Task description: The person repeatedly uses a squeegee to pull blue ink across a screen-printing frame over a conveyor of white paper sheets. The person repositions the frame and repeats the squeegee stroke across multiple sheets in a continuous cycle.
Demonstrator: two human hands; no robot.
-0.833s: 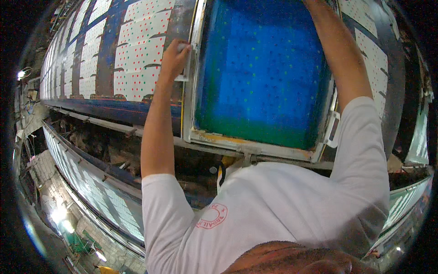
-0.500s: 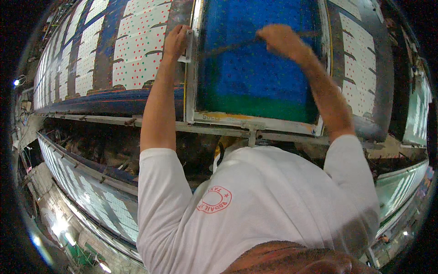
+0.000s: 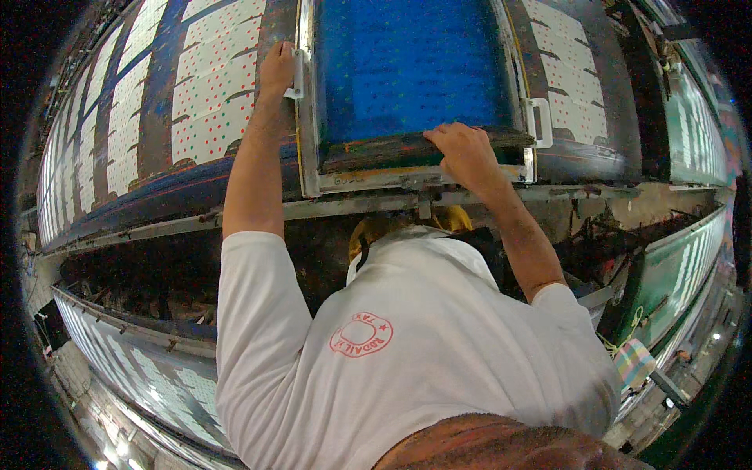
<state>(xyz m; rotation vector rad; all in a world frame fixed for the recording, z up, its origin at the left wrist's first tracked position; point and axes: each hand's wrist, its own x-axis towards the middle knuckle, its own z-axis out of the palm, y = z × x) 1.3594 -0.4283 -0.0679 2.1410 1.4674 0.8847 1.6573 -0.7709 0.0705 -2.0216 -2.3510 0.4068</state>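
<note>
A screen-printing frame [image 3: 309,149] with pale rails and a blue mesh [image 3: 415,63] lies on the long table in front of me. My left hand [image 3: 276,70] is closed on the metal handle [image 3: 298,74] at the frame's left rail. Inside the frame, close to its near rail, a dark, paint-stained squeegee [image 3: 368,152] reaches nearly from side to side. My right hand [image 3: 464,153] grips its top edge right of the middle, fingers curled over the far side. The squeegee's lower edge is hidden.
White panels with red and green dots [image 3: 215,102] lie left of the frame, and similar dotted panels [image 3: 572,78] lie right of it. A second handle [image 3: 542,121] projects from the right rail. A metal rail [image 3: 235,215] edges the table. A striped bag [image 3: 634,362] hangs at lower right.
My right hand has drawn the squeegee from mid-frame toward me to the near end. The green strip there no longer shows. My left hand stays on the handle; the whole view has shifted.
</note>
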